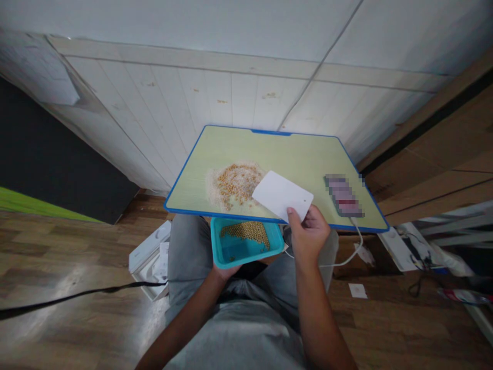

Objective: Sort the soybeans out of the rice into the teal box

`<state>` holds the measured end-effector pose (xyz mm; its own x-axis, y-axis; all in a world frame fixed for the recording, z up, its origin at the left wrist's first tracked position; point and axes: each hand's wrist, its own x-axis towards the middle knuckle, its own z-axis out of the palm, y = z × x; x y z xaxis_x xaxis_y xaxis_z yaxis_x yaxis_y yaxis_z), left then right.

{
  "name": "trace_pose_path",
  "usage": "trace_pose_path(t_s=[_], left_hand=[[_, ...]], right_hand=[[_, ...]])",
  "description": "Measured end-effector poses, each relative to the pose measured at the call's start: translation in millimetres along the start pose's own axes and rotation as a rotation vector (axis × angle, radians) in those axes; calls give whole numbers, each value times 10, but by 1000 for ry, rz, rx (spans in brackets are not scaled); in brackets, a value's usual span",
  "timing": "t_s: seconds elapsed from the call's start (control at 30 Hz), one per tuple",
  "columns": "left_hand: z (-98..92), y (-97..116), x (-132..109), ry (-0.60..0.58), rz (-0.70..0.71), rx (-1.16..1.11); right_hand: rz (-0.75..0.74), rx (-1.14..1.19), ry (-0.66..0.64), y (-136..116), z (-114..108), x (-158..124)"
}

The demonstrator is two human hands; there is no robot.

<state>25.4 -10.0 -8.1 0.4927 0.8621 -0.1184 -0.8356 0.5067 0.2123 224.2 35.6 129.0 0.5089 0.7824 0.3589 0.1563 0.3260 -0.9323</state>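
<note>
My right hand (310, 235) pinches a white card (282, 196), whose far edge rests on the pale green lap table (292, 154) beside a pile of rice mixed with yellow beans (233, 183). My left hand (222, 271) holds a teal tray (246, 241) from below, just under the table's near edge; its fingers are mostly hidden. Yellow beans (248, 229) lie in the far part of the tray.
A phone (343, 195) with a white cable (356, 246) lies on the table's right side. White boxes (152, 257) sit on the wooden floor at left, a black cable (77, 295) runs across it, and clutter (419, 252) lies at right. A white wall stands behind.
</note>
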Motion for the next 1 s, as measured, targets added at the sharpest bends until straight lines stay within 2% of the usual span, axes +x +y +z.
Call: trace_pose_path(t_s=[0.27, 0.4, 0.6, 1.0], left_hand=[[-132, -34, 52, 65, 62, -4], [-205, -16, 32, 55, 47, -4], [-332, -24, 7, 39, 25, -14], [-37, -55, 10, -5, 38, -23]], right_hand=[[-102, -218, -205, 24, 42, -341], [-83, -236, -175, 97, 6, -346], [-26, -252, -79, 116, -179, -254], [-20, -235, -22, 150, -269, -68]])
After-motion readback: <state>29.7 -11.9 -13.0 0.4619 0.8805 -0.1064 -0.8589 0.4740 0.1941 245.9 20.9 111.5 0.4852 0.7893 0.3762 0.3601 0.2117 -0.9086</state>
